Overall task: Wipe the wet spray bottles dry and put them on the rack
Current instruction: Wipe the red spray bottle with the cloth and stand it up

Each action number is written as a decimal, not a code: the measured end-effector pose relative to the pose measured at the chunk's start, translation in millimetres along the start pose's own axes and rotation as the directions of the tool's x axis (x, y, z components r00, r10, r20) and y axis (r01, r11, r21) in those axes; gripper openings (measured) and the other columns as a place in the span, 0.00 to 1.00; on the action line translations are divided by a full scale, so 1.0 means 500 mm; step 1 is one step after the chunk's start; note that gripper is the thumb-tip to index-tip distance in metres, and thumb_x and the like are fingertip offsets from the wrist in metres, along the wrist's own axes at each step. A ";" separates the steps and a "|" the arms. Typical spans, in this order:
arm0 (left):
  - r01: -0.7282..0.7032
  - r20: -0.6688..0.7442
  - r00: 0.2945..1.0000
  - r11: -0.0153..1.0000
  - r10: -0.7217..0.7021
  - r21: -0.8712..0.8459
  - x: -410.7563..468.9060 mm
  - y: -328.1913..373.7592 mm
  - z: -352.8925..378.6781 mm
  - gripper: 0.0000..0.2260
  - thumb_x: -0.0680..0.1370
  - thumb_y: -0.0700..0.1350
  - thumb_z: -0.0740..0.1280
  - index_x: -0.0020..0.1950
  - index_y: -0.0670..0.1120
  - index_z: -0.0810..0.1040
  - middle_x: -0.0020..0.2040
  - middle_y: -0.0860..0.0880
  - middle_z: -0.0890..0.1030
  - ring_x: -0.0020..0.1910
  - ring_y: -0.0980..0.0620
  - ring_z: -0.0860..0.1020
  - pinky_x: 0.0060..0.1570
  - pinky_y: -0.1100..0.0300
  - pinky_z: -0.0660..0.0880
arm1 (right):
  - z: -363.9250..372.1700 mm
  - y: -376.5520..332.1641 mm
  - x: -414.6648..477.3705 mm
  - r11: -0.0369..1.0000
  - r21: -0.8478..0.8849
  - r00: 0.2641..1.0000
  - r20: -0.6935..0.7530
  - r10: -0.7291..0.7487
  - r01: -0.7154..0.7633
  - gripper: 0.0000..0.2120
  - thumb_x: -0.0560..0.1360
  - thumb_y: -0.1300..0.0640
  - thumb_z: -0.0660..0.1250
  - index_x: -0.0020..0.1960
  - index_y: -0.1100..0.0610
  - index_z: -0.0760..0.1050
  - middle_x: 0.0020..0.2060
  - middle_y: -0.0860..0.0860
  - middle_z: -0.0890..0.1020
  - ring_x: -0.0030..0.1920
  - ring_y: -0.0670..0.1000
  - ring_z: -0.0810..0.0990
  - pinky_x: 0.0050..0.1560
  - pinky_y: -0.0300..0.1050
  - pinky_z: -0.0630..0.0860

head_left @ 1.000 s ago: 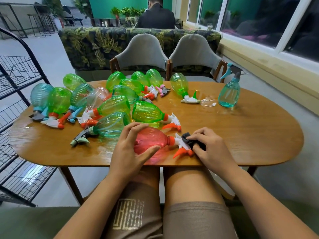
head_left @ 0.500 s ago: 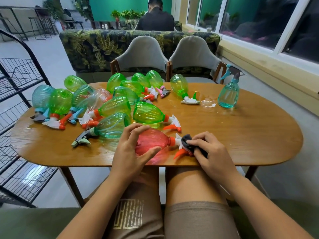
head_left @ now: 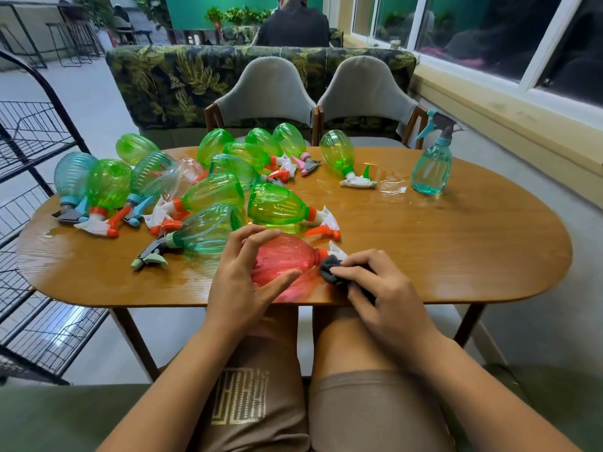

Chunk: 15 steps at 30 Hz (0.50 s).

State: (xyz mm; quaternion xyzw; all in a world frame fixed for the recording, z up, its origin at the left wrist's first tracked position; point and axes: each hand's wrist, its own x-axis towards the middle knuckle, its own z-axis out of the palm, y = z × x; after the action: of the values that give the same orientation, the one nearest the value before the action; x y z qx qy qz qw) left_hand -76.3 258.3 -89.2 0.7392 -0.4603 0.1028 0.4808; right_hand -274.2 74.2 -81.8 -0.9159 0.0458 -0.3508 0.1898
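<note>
A red spray bottle lies on its side at the near edge of the oval wooden table, nozzle pointing right. My left hand holds its body, thumb in front and fingers over the top. My right hand grips a dark grey cloth and presses it against the bottle's neck and white nozzle. Several green, teal and clear spray bottles lie on their sides across the table's left and middle. A black wire rack stands to the left of the table.
A teal spray bottle stands upright at the far right of the table, a small puddle beside it. Two grey chairs face the far side. A person sits with their back turned behind a leaf-patterned sofa.
My right hand has slid the cloth leftward along the nozzle toward the red bottle's neck. My left hand keeps its hold on the bottle.
</note>
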 end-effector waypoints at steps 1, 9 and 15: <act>-0.001 -0.003 1.000 1.000 0.001 0.003 0.000 0.001 0.001 0.31 0.73 0.60 0.79 0.74 0.56 0.76 0.73 0.54 0.69 0.71 0.52 0.73 0.59 0.49 0.82 | -0.005 0.011 -0.002 1.000 -0.012 1.000 -0.002 0.014 -0.014 0.15 0.77 0.69 0.70 0.61 0.57 0.85 0.57 0.51 0.79 0.58 0.53 0.78 0.59 0.49 0.76; -0.015 0.010 1.000 1.000 0.015 0.028 0.000 0.001 0.005 0.31 0.73 0.59 0.79 0.74 0.58 0.75 0.73 0.55 0.68 0.72 0.50 0.72 0.61 0.48 0.81 | -0.030 0.057 0.033 0.988 -0.063 0.989 0.027 0.142 -0.141 0.12 0.75 0.67 0.72 0.54 0.54 0.86 0.51 0.47 0.79 0.54 0.50 0.78 0.57 0.45 0.76; -0.007 0.010 1.000 1.000 0.007 0.015 0.000 0.001 0.000 0.32 0.73 0.57 0.81 0.75 0.57 0.74 0.73 0.54 0.68 0.72 0.52 0.72 0.61 0.54 0.80 | -0.028 0.103 0.044 0.950 -0.122 0.957 -0.022 0.289 -0.289 0.10 0.77 0.63 0.69 0.53 0.53 0.86 0.48 0.45 0.78 0.53 0.49 0.76 0.56 0.47 0.76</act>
State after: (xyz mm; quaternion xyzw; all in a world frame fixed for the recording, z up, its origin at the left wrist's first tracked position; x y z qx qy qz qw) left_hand -76.7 258.2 -89.1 0.7415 -0.4646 0.1041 0.4727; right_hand -264.6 17.4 -78.0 -0.9087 0.2013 -0.3173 0.1820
